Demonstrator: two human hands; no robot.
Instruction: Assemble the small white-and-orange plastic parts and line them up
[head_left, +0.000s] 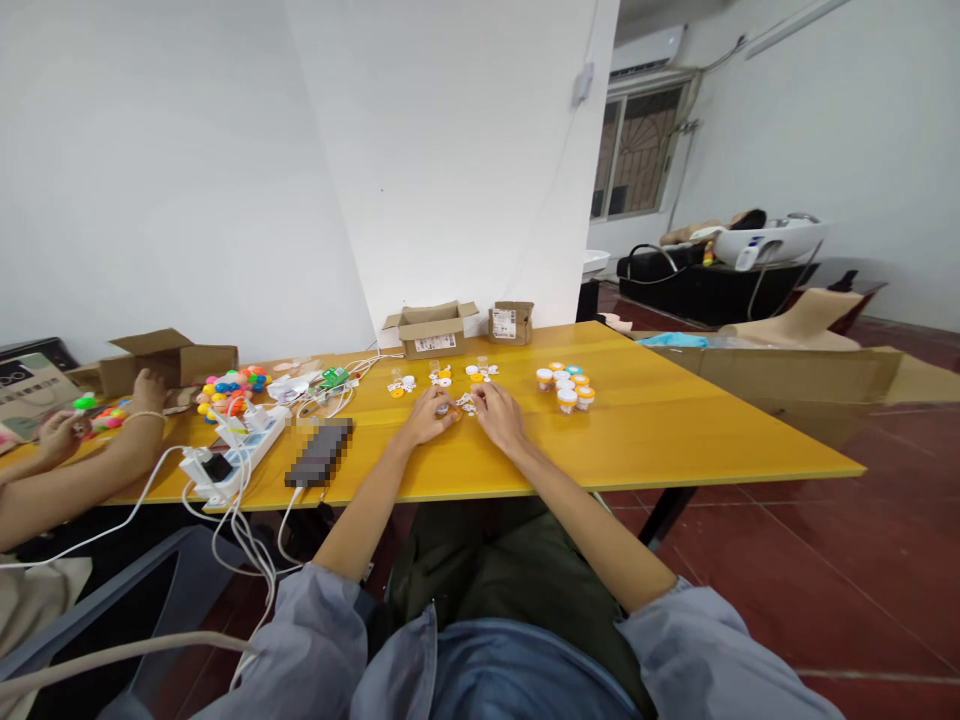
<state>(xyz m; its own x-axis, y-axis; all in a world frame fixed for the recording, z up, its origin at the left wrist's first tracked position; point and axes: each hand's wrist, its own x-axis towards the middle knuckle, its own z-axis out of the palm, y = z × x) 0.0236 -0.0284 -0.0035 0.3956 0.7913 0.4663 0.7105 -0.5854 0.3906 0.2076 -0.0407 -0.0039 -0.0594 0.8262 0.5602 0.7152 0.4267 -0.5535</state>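
Note:
My left hand [430, 416] is curled round a small clear container [442, 408], mostly covered by the fingers, just above the wooden table. Close beside it my right hand [497, 414] has its fingers bent together over a small heap of white pieces [468, 404]. Whatever those fingertips pinch is too small to make out. Behind my hands lie more little groups of white pieces, with clear cups [482, 363] and yellow lids [397, 393] and white lids [409, 382] among them. To the right stand several lidded jars [566, 398] with white, orange and blue tops, close together.
Two cardboard boxes [431, 332] stand by the wall. Left of me are a dark phone [320, 455], a white power strip [240, 455] with trailing cables, and colourful balls [225, 390]. A co-worker's hands [146, 395] are busy at the far left. The table's front edge [675, 487] is close.

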